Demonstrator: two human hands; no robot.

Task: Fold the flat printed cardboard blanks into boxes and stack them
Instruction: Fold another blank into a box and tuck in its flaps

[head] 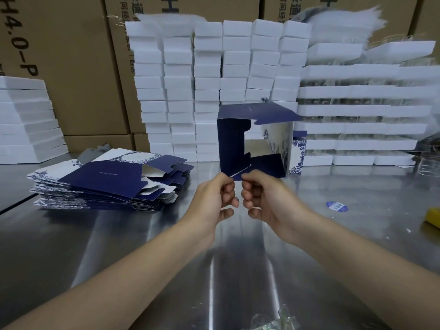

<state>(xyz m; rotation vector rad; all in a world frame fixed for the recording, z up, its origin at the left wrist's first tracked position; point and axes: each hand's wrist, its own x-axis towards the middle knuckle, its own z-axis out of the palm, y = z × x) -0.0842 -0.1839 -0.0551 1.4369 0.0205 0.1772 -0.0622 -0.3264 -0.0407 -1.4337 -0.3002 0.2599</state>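
Two hands meet at the middle of the view, both at the lower front edge of a half-formed navy box (231, 144) held up above the steel table (166, 246). The left hand (214, 196) pinches the box's bottom flap (240, 175) between thumb and forefinger, its other fingers curled beneath. The right hand (266, 198) grips the same flap just beside it, fingers curled in, so the knuckles of the two hands nearly touch. The box rises directly above and beyond the hands, its open end facing the camera. Its dark side panel stands on the left, a blue-and-white floral panel is on the right, and the top flap juts out to the right.

A stack of flat printed blanks (104, 184) lies on the table to the left of the left hand, well apart from it. One folded floral box (298, 151) stands on the table just behind the held box, on its right. Behind these are columns of small white boxes (207, 91), rows of white trays (357, 110) to the right and another white stack (26, 120) at the far left, all in front of brown shipping cartons (71, 67). A round blue sticker (337, 206) lies on the table to the right of the right hand, and a yellow object (433, 216) shows at the right edge.
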